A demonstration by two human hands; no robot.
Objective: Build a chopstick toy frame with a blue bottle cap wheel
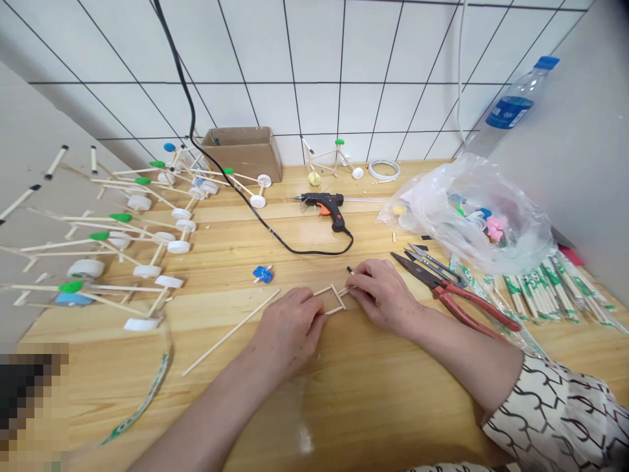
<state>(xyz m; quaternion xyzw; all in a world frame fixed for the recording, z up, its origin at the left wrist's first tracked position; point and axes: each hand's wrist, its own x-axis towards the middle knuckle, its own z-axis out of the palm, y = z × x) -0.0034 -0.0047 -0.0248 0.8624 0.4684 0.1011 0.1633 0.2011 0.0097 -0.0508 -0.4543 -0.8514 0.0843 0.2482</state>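
Between my hands lies a small rectangular frame of thin wooden sticks (pixel 335 298), low over the table. My left hand (pixel 289 328) is closed on the frame's left part, its fingertips hiding that end. At the right end, my right hand (pixel 383 295) pinches a short stick that meets the frame's crossbar; a black-tipped stick end (pixel 350 270) shows by its fingers. Left of my left hand a long loose wooden stick (pixel 230 332) rests on the table. A small blue piece on a short stick (pixel 263 274) sits farther back.
A black glue gun (pixel 322 204) with a trailing cord lies behind my hands. Red-handled pliers (pixel 452 295), thread snips (pixel 437 263), wrapped chopsticks (pixel 545 288) and a plastic bag (pixel 472 210) are on the right. Several wheeled stick models (pixel 147 239) crowd the left; a cardboard box (pixel 243 154) stands behind.
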